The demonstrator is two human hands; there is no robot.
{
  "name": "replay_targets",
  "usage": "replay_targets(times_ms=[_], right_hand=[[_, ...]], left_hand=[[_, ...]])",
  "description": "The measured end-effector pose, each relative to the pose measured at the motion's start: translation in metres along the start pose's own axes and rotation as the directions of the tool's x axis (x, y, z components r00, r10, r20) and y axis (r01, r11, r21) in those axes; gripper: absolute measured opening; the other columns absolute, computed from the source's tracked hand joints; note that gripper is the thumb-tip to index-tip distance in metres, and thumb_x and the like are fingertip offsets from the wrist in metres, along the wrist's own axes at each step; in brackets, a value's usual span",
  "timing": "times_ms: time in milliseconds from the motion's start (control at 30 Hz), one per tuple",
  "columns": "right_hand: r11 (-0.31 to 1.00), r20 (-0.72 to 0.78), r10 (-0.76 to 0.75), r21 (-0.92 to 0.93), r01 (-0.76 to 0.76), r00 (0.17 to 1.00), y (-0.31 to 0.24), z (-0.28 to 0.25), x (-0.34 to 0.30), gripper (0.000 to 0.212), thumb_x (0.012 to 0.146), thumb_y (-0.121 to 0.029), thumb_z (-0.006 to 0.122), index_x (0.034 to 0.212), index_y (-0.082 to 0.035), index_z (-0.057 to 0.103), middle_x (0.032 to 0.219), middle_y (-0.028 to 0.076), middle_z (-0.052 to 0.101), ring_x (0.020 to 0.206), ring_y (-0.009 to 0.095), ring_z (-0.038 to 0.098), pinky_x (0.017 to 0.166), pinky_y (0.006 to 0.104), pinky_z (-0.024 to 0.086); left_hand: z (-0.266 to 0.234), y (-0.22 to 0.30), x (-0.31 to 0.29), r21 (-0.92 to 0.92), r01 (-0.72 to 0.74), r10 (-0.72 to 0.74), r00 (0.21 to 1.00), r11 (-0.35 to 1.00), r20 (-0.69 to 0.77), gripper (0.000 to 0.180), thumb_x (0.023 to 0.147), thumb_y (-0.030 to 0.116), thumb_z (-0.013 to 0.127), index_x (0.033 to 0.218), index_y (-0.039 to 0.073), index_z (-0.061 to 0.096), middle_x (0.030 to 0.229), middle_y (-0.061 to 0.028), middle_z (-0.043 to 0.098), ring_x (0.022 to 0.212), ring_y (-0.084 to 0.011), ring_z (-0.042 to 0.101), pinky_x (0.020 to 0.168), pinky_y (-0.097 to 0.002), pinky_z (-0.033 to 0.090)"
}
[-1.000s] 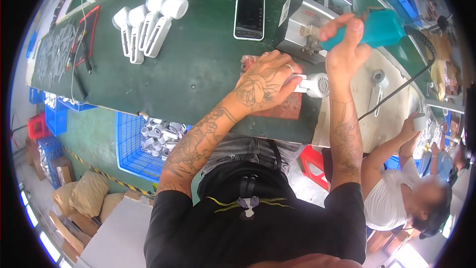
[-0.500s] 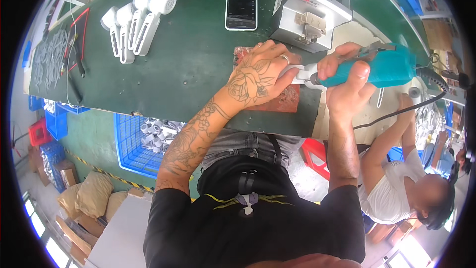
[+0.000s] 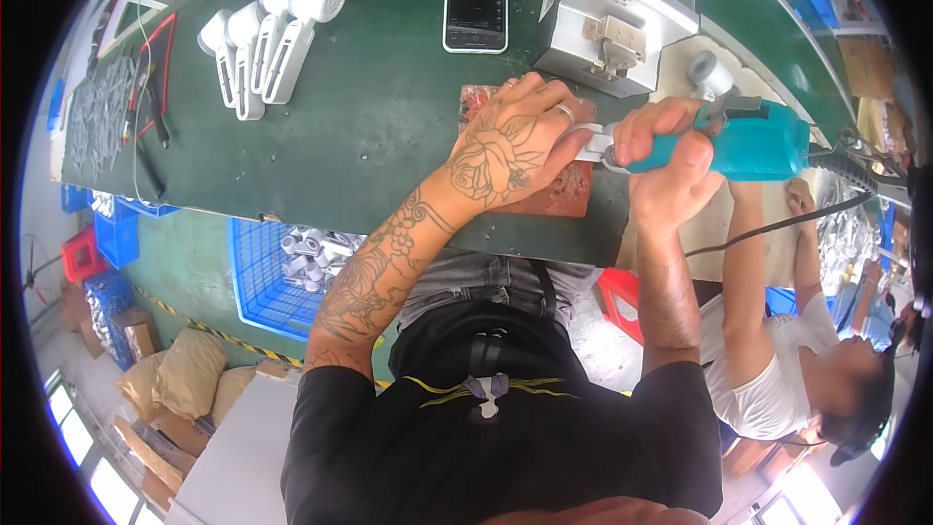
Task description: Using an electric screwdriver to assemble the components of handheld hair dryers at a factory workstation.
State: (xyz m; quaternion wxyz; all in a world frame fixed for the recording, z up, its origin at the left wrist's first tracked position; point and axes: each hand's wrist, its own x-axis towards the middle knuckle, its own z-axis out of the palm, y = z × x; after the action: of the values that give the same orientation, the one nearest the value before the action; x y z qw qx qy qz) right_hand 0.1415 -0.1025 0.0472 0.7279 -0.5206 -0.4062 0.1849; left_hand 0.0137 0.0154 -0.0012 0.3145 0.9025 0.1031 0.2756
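Observation:
My left hand (image 3: 501, 151) is closed over a white shower head part (image 3: 586, 144), pressing it down on a reddish worn pad (image 3: 564, 196). Most of the part lies hidden under the palm and fingers; only its light end sticks out by the thumb. Wrapped around a teal electric screwdriver (image 3: 763, 143), my right hand (image 3: 669, 170) holds the tool level, its nose at the part's exposed end. Whether the bit touches a screw cannot be seen. Several white shower heads (image 3: 289, 47) with slotted handles lie at the table's far left.
A phone (image 3: 476, 5) and a silver metal machine (image 3: 617, 24) stand beyond my hands. Another white shower head (image 3: 709, 73) is behind the screwdriver. A black cable (image 3: 777, 224) trails right. A co-worker (image 3: 777, 360) sits at right; a blue crate (image 3: 267, 282) of white parts is at left below.
The screwdriver and my right hand have shifted slightly left. A white shower head now shows behind the tool, and the co-worker's arm has reached farther across the table. My left hand stays nearly still.

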Motion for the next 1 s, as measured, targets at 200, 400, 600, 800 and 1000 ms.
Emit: replay_targets(times_ms=[200, 400, 600, 800, 1000], right_hand=[[0.998, -0.07, 0.022, 0.058, -0.018, 0.997, -0.001, -0.004, -0.005, 0.049, 0.097, -0.046, 0.066, 0.098, 0.001, 0.054, 0.068, 0.01, 0.057, 0.057, 0.02, 0.057, 0.054, 0.0342, 0.048], [0.962, -0.203, 0.031, 0.271, 0.026, 0.979, -0.04, -0.011, -0.029, 0.067, 0.089, -0.071, 0.062, 0.1, -0.006, 0.054, 0.063, 0.003, 0.049, 0.051, 0.015, 0.047, 0.047, 0.031, 0.039], [0.956, -0.311, -0.09, 0.238, 0.17, 0.946, -0.061, -0.038, -0.065, 0.072, 0.088, -0.078, 0.057, 0.098, -0.007, 0.051, 0.061, 0.0, 0.046, 0.048, 0.011, 0.043, 0.043, 0.0249, 0.034], [0.979, -0.276, 0.003, 0.197, 0.054, 0.961, -0.052, -0.038, -0.069, 0.071, 0.089, -0.075, 0.059, 0.099, -0.005, 0.051, 0.061, 0.0, 0.045, 0.048, 0.012, 0.041, 0.043, 0.0272, 0.033], [0.995, -0.253, 0.036, 0.094, -0.012, 0.967, -0.053, -0.052, -0.077, 0.076, 0.087, -0.079, 0.056, 0.102, -0.005, 0.049, 0.06, 0.003, 0.048, 0.048, 0.016, 0.047, 0.045, 0.0308, 0.04]], left_hand=[[-0.004, 0.005, 0.0, 0.058, -0.038, 0.038, 0.999, 0.998, 0.009, 0.029, 0.086, 0.02, 0.073, 0.113, 0.009, 0.073, 0.108, -0.0038, 0.067, 0.096, -0.028, 0.06, 0.088, -0.0401, 0.05], [-0.017, 0.021, -0.041, 0.307, -0.312, 0.311, 0.949, 0.899, 0.053, 0.029, 0.08, 0.027, 0.081, 0.104, 0.015, 0.071, 0.107, -0.0039, 0.068, 0.091, -0.0213, 0.067, 0.075, -0.0374, 0.054], [-0.075, -0.009, -0.068, 0.316, 0.283, -0.165, 0.921, 0.905, -0.353, 0.029, 0.088, 0.01, 0.073, 0.115, 0.005, 0.065, 0.109, -0.0143, 0.067, 0.097, -0.037, 0.065, 0.085, -0.0422, 0.053], [-0.129, -0.091, -0.072, 0.634, 0.428, -0.137, 0.88, 0.644, -0.455, 0.031, 0.095, 0.0, 0.056, 0.125, 0.005, 0.063, 0.121, -0.0199, 0.061, 0.113, -0.0419, 0.058, 0.098, -0.048, 0.048], [-0.042, 0.027, 0.024, 0.283, 0.222, -0.138, 0.948, 0.933, -0.288, 0.028, 0.091, 0.022, 0.071, 0.114, 0.006, 0.067, 0.111, -0.0151, 0.066, 0.106, -0.0331, 0.062, 0.089, -0.0461, 0.053]])
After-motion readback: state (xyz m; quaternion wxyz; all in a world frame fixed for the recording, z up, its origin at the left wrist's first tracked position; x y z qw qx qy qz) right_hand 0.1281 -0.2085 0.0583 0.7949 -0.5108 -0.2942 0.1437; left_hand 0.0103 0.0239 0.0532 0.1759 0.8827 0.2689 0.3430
